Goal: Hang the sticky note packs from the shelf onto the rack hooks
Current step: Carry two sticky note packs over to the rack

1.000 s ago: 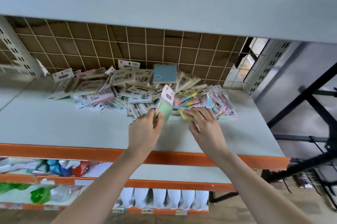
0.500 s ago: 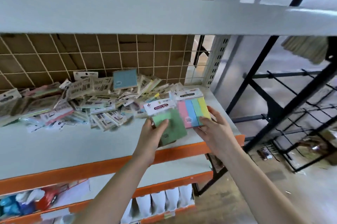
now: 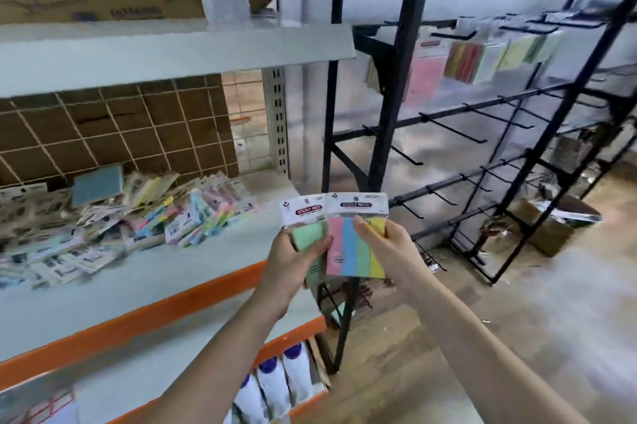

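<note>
Left hand (image 3: 293, 256): fingers grip green pack (image 3: 310, 239) | right hand (image 3: 387, 251): fingers grip striped pack (image 3: 355, 251), long axis upright, header up | rack hooks (image 3: 444, 123): beyond, up-right; right hand nearer

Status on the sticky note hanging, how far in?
Early. Done: a few packs already hang on the top hooks of the black rack. In hand: left hand holds a green pack, right hand a four-colour pack, both off the shelf and not yet hooked. Left: a big pile on the shelf; the lower hooks are mostly bare.
</note>
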Demonstrator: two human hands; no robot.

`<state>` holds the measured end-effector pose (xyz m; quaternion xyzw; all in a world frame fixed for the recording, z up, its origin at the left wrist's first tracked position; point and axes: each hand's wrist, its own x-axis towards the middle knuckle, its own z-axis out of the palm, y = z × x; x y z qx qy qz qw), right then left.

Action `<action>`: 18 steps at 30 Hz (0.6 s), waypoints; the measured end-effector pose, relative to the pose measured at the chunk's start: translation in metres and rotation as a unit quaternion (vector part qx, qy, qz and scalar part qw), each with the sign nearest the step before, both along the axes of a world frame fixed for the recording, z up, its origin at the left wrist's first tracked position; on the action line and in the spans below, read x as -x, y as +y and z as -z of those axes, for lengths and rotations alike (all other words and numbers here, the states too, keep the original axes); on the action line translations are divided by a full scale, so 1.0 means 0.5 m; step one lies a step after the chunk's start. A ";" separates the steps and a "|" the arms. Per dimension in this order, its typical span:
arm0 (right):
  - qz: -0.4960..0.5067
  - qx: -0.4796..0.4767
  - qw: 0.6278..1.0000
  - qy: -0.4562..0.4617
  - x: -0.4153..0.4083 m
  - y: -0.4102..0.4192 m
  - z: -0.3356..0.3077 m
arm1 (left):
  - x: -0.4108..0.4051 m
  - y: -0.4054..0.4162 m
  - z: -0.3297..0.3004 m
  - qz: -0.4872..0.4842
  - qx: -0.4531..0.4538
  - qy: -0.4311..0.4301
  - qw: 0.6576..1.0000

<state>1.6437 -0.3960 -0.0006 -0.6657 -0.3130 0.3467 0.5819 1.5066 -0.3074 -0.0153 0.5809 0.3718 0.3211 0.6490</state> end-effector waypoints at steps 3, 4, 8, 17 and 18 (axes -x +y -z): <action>0.011 -0.040 0.999 0.002 -0.080 -0.070 -0.011 | -0.077 -0.063 -0.016 0.014 -0.031 -0.002 0.999; 0.018 -0.052 0.998 -0.003 -0.105 -0.091 -0.018 | -0.102 -0.081 -0.022 0.020 -0.039 -0.006 0.999; 0.041 -0.084 0.996 0.001 -0.194 -0.172 -0.047 | -0.196 -0.137 -0.045 0.026 -0.062 -0.012 0.998; 0.147 -0.124 0.974 0.119 -0.347 -0.291 -0.111 | -0.359 -0.219 -0.121 0.026 -0.091 -0.031 0.995; 0.164 -0.113 0.973 0.116 -0.363 -0.296 -0.117 | -0.377 -0.226 -0.129 0.026 -0.094 -0.032 0.995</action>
